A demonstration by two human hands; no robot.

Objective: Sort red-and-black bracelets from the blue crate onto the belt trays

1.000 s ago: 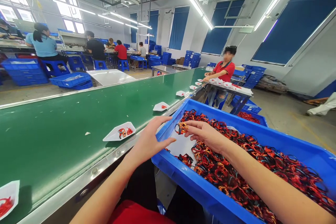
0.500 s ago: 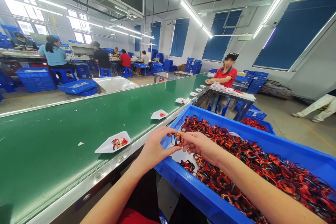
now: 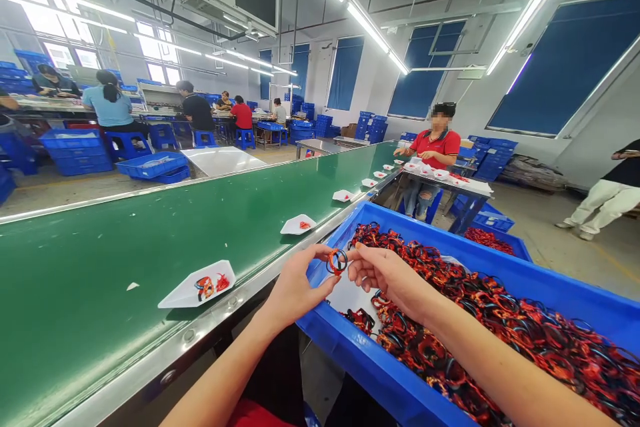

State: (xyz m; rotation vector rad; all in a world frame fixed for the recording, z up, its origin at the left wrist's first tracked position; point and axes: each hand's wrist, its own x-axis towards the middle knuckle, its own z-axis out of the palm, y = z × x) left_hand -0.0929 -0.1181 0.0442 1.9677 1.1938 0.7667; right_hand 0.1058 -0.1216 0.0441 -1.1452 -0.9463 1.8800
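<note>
As the left hand (image 3: 299, 285) is pinching a ring (image 3: 331, 263), the right hand (image 3: 387, 275) is curling loosely beside it, fingers apart.
The ring is hanging near the blue bin (image 3: 361, 341); right-hand touch is unclear. The next move is likely needing a soft pinch.

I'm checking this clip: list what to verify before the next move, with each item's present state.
1. Left hand has a grip on the black-and-orange ring: ok, between thumb and fingers.
2. Right hand touching that ring: cannot tell; a fingertip is right at its edge.
3. Held ring clear of the pile in the blue bin: ok, it is held up above the bin's near end.
4. Nearest white tray on the green belt holding a similar ring: ok, beside red pieces.
5. Next tray holding one too: not ok, only red shows.
</note>
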